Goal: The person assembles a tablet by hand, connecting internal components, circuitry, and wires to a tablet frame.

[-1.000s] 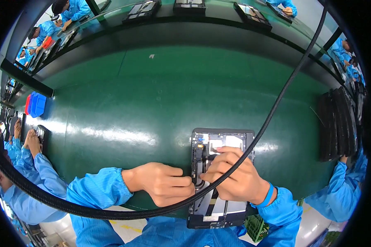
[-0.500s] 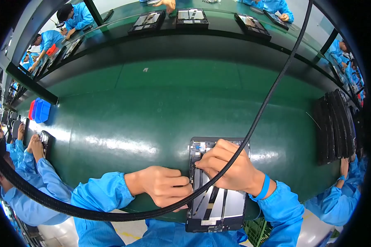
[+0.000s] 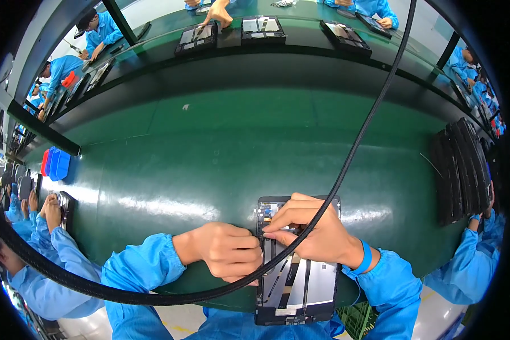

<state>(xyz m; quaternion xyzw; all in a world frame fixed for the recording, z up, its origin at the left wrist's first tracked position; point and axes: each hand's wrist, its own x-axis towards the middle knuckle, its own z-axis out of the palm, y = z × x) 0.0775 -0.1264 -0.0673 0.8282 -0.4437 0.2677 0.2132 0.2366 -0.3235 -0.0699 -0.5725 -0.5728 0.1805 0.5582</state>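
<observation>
An opened tablet (image 3: 323, 283) lies in front of me with its inside facing up, showing silvery battery panels, dark flat ribbon cables and small boards near its far end. Its near end sticks out past the table's front edge. My left hand (image 3: 226, 252) is closed against the tablet's left edge, the fingers curled and their tips partly hidden. Over the tablet's upper left part, my right hand (image 3: 311, 232) is bent in a pinch, thumb and forefinger together at the inner edge. What sits between those fingertips is too small to make out. A blue band (image 3: 366, 258) circles my right wrist.
A thick black cable (image 3: 345, 175) crosses before my hands. Stacked black panels (image 3: 459, 175) stand at right, blue and red bins (image 3: 56, 164) at far left. Several opened tablets (image 3: 263, 28) lie on the raised far shelf. Co-workers in blue sit on both sides and opposite.
My right hand's pinch has shifted slightly left and its fingers are straighter. My left hand stays at the tablet's edge. Opposite, a co-worker's hand has moved onto a tablet. The view has shifted slightly.
</observation>
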